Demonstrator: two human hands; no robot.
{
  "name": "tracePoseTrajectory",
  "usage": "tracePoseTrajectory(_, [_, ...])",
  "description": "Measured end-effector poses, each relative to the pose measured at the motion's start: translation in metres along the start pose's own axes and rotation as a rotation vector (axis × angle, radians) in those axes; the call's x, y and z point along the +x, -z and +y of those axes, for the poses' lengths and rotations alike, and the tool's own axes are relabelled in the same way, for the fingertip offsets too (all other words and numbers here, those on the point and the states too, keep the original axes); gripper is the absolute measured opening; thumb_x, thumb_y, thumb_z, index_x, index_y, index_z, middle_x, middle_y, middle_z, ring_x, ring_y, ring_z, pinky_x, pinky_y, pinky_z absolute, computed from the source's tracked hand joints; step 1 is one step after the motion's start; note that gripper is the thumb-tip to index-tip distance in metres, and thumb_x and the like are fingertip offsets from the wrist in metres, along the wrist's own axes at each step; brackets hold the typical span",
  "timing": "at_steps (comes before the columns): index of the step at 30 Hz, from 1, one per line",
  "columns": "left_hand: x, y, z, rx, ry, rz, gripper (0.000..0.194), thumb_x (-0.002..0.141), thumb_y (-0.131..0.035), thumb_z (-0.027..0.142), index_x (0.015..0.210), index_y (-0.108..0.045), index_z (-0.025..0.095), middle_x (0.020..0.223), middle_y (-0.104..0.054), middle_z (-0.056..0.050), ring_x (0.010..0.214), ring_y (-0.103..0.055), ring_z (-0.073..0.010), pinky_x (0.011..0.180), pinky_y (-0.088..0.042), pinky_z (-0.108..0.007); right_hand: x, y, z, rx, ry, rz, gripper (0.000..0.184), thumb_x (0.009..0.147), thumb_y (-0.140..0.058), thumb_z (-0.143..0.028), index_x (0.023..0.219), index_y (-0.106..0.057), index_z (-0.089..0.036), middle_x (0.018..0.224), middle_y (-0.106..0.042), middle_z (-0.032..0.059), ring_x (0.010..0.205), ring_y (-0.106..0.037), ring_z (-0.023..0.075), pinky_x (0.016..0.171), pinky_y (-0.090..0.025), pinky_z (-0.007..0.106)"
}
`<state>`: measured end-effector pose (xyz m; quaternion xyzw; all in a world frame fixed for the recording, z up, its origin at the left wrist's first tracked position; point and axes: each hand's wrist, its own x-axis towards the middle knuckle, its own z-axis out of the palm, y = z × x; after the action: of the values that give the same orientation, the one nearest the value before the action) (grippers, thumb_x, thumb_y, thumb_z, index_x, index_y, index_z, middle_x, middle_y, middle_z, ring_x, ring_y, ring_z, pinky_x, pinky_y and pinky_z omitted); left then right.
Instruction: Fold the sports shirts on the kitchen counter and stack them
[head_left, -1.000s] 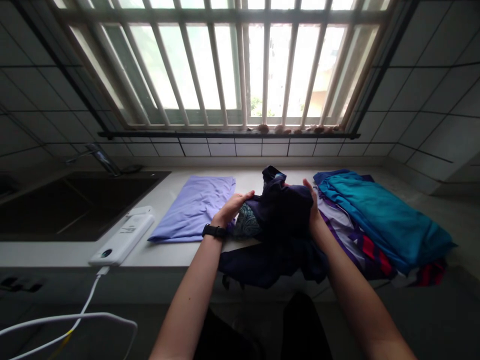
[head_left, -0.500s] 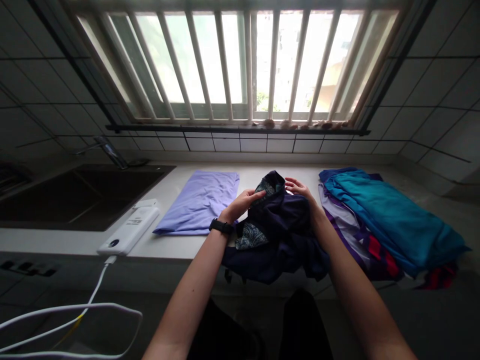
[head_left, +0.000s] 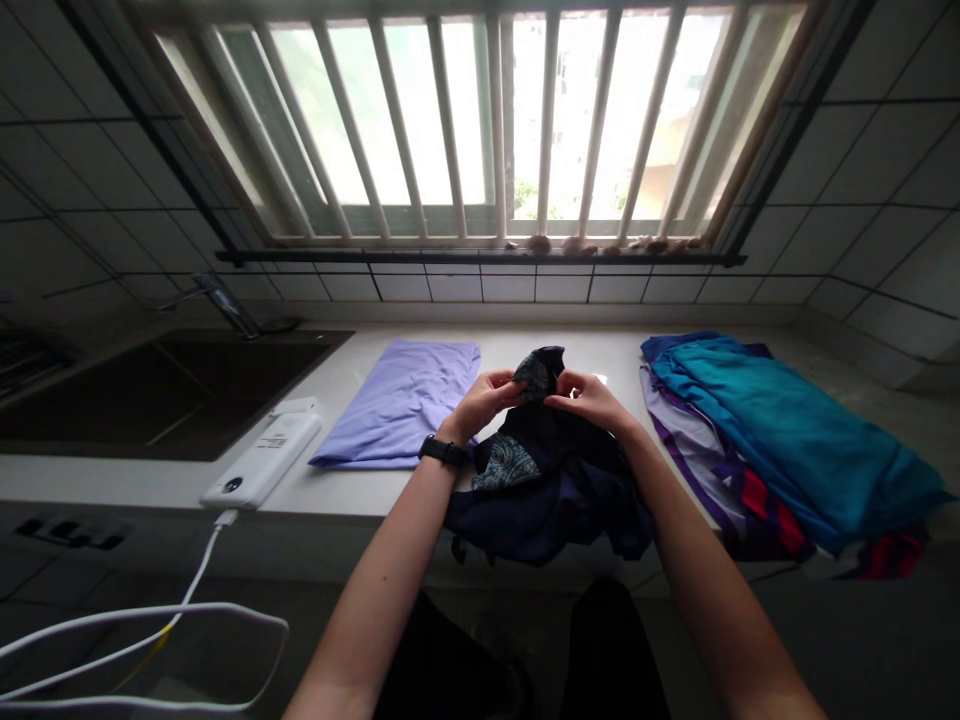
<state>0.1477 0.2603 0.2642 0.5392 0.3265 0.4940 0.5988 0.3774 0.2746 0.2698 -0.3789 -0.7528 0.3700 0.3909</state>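
A dark navy garment (head_left: 559, 500) with grey-blue patterned parts lies bunched at the counter's front edge, partly hanging over it. My left hand (head_left: 487, 403) pinches a raised patterned end of this garment between thumb and fingers. On the other side of the same end, my right hand (head_left: 589, 398) grips its edge with closed fingers. Left of the garment, a lilac folded cloth (head_left: 405, 400) lies flat. A stack of folded clothes stands to the right, with a teal garment (head_left: 780, 430) on top and a white, purple and red one (head_left: 697, 470) beneath.
A dark sink (head_left: 150, 400) with a faucet (head_left: 229, 305) is at the left. On the white counter (head_left: 360, 495) lies a white power strip (head_left: 262, 460), its cable (head_left: 199, 570) hanging down in front. Behind is a barred window (head_left: 465, 130) with small stones (head_left: 540, 244) on its sill.
My right hand has moved left and closed on the garment's raised end, where its fingers were spread before. The raised dark fabric has dropped lower and shifted.
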Motion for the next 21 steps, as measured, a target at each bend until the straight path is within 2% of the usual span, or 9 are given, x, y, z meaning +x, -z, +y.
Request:
tracePoseTrajectory(2, [-0.001,0.000,0.003,-0.002,-0.017,0.048,0.043,0.064,-0.094,0.044,0.086,-0.074,0.013,0.078,-0.073,-0.003,0.070,-0.066,-0.0137,0.067,-0.050,-0.025,0.000,0.003,0.002,-0.082,-0.002,0.049,0.047,0.069,-0.082,-0.061,0.062,-0.057,-0.022,0.062,-0.059,-0.0026,0.064,-0.053,0.0145,0.063,-0.043,0.028])
tracePoseTrajectory(3, [-0.001,0.000,0.004,0.000,-0.017,0.066,0.040,0.066,-0.093,0.043,0.084,-0.073,0.013,0.074,-0.071,-0.003,0.065,-0.063,-0.0124,0.063,-0.048,-0.025,-0.001,0.003,0.003,-0.074,-0.006,0.041,0.046,0.069,-0.082,-0.061,0.065,-0.059,-0.022,0.064,-0.061,-0.0018,0.066,-0.054,0.0152,0.064,-0.044,0.028])
tracePoseTrajectory(5, [-0.003,-0.001,0.006,0.001,0.004,0.065,0.035,0.070,-0.090,0.040,0.084,-0.072,0.013,0.072,-0.070,-0.002,0.062,-0.062,-0.0117,0.059,-0.046,-0.024,-0.003,0.001,0.002,0.015,-0.027,-0.031,0.042,0.069,-0.085,-0.056,0.087,-0.067,-0.022,0.074,-0.069,-0.0005,0.070,-0.060,0.0169,0.066,-0.047,0.029])
tracePoseTrajectory(7, [-0.006,-0.003,0.007,0.007,0.067,0.007,0.032,0.071,-0.088,0.036,0.087,-0.074,0.012,0.077,-0.073,-0.004,0.066,-0.065,-0.0136,0.062,-0.049,-0.025,-0.004,-0.005,0.001,0.079,-0.069,-0.117,0.054,0.068,-0.088,-0.050,0.110,-0.068,-0.024,0.083,-0.074,0.0009,0.074,-0.064,0.0189,0.066,-0.049,0.029])
tracePoseTrajectory(8, [-0.007,-0.003,0.006,0.022,0.108,-0.035,0.031,0.071,-0.088,0.033,0.089,-0.075,0.012,0.080,-0.074,-0.005,0.071,-0.067,-0.0150,0.065,-0.051,-0.026,-0.005,-0.008,0.001,0.075,-0.090,-0.149,0.054,0.068,-0.088,-0.047,0.113,-0.069,-0.024,0.084,-0.075,0.0014,0.075,-0.066,0.0200,0.065,-0.050,0.029])
tracePoseTrajectory(11, [-0.008,-0.002,0.002,0.025,0.201,-0.057,0.027,0.069,-0.088,0.021,0.091,-0.076,0.012,0.086,-0.078,-0.007,0.081,-0.071,-0.0196,0.076,-0.055,-0.030,-0.002,-0.016,0.003,0.016,-0.098,-0.151,0.032,0.069,-0.084,-0.040,0.092,-0.075,-0.020,0.081,-0.075,0.0033,0.076,-0.067,0.0227,0.065,-0.050,0.029])
tracePoseTrajectory(13, [-0.005,0.002,-0.002,-0.045,0.198,0.038,0.021,0.073,-0.083,0.018,0.093,-0.077,0.015,0.089,-0.078,-0.007,0.087,-0.073,-0.0231,0.081,-0.057,-0.035,0.002,-0.015,0.006,0.034,-0.107,-0.065,0.022,0.069,-0.077,-0.035,0.083,-0.075,-0.018,0.079,-0.075,0.0036,0.074,-0.067,0.0226,0.064,-0.049,0.029])
tracePoseTrajectory(16, [0.004,0.011,-0.004,-0.158,0.149,0.184,0.011,0.081,-0.072,0.021,0.091,-0.075,0.017,0.088,-0.079,-0.007,0.089,-0.075,-0.0247,0.084,-0.060,-0.039,0.006,-0.003,0.012,0.081,-0.176,0.203,0.023,0.067,-0.068,-0.032,0.084,-0.077,-0.018,0.077,-0.076,0.0035,0.073,-0.068,0.0223,0.063,-0.049,0.028])
tracePoseTrajectory(21, [0.019,0.020,0.002,-0.391,0.044,0.442,0.005,0.078,-0.067,0.017,0.082,-0.070,0.017,0.080,-0.076,-0.005,0.085,-0.075,-0.0206,0.083,-0.060,-0.031,0.010,0.016,0.023,-0.016,-0.251,0.605,0.020,0.068,-0.063,-0.033,0.077,-0.077,-0.021,0.069,-0.072,0.0047,0.076,-0.068,0.0255,0.069,-0.052,0.033])
